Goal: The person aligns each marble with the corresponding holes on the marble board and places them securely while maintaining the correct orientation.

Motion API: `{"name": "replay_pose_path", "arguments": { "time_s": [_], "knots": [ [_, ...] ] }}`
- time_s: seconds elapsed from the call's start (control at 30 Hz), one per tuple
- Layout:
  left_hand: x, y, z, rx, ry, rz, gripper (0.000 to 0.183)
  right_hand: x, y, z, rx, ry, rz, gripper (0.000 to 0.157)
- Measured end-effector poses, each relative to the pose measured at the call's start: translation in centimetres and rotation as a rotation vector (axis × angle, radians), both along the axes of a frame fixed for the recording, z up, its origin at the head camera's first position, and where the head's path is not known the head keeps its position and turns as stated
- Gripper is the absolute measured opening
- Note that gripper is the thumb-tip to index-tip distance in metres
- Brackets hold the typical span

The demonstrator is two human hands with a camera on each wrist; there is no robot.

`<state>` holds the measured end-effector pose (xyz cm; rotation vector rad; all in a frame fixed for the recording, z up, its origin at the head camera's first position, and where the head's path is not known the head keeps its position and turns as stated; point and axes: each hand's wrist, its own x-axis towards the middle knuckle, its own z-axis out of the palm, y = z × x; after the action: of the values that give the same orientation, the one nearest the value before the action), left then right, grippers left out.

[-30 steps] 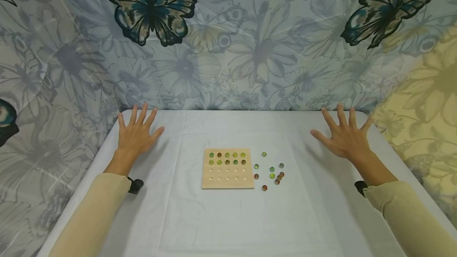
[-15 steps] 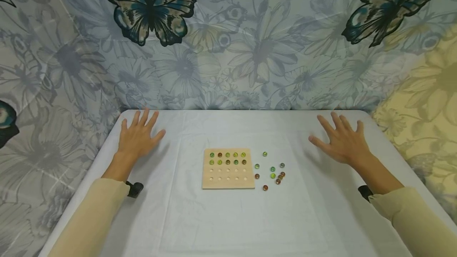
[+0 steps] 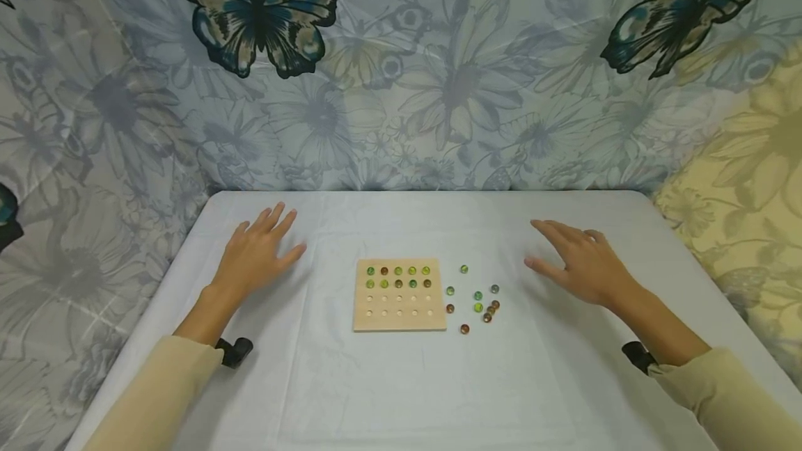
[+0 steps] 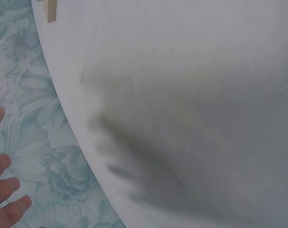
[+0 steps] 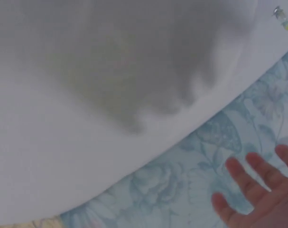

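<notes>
A square wooden board [image 3: 401,322] with rows of small round hollows lies at the middle of the table. Its two far rows carry green and brown glass marbles [image 3: 398,271]; the two near rows show bare hollows. To the right of the board, several loose marbles [image 3: 478,307] lie scattered on the cloth. My left hand [image 3: 253,256] hovers left of the board, fingers spread, holding nothing. On the other side, my right hand [image 3: 583,266] hangs over the cloth right of the loose marbles, fingers extended and nothing in them. In both wrist views the fingertips [image 4: 13,209] show at the edge.
A white cloth covers the table [image 3: 376,395]. Behind it and along the left hangs a floral fabric [image 3: 457,89] with large butterflies; a yellow floral part [image 3: 752,179] is at the right. Each wrist wears a small black camera [image 3: 234,352].
Both hands have come nearer and inward, the right one more so, with its fingers drawn closer together. The board and marbles stay where they were; the head view has shifted slightly.
</notes>
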<state>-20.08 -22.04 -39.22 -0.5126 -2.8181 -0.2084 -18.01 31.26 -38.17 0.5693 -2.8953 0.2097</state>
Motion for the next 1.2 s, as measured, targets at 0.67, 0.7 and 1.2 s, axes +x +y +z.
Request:
{"name": "replay_pose_path", "arguments": {
  "time_s": [0.67,0.7,1.2],
  "knots": [
    [1.8,3.7,-1.3,0.119,-0.265,-0.276,0.069,0.3,-2.6,-1.3,-0.468,-0.255,0.226,0.070],
    [1.9,3.9,-1.4,0.114,-0.270,-0.289,0.069,0.3,-2.7,-1.3,-0.471,-0.268,0.235,0.068],
    [2.1,6.0,-2.8,0.013,-0.295,-0.370,0.073,-0.3,-3.6,-2.9,-0.440,-0.383,0.236,0.061]
  ]
}}
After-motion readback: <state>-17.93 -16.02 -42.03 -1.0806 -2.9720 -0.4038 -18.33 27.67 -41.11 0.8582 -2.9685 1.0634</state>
